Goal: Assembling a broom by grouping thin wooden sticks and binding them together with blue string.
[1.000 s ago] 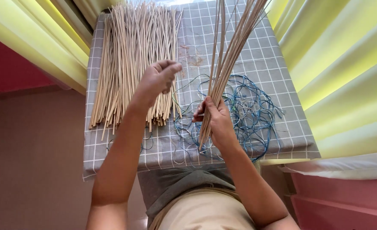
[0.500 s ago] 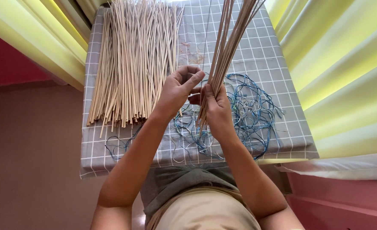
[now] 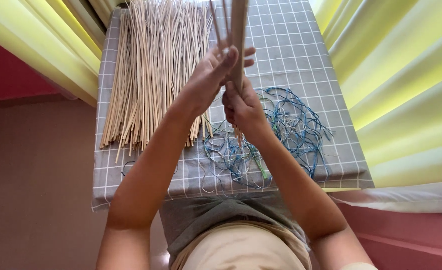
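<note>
A slim bundle of pale reed sticks (image 3: 237,30) stands nearly upright above the tabletop (image 3: 301,55), its lower part clenched in the right hand (image 3: 243,107) while the left hand (image 3: 212,75) curls around it just above. The sticks are straight, thin, straw-coloured, matching the loose pile (image 3: 153,70) lying left of tangled blue cords (image 3: 286,132).

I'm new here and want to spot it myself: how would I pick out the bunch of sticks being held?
Find the grey checked tablecloth. Above its middle, the right hand grips a small bundle of thin pale sticks, the left hand touching it. Unlike the loose pile lying flat, it stands upright.
</note>
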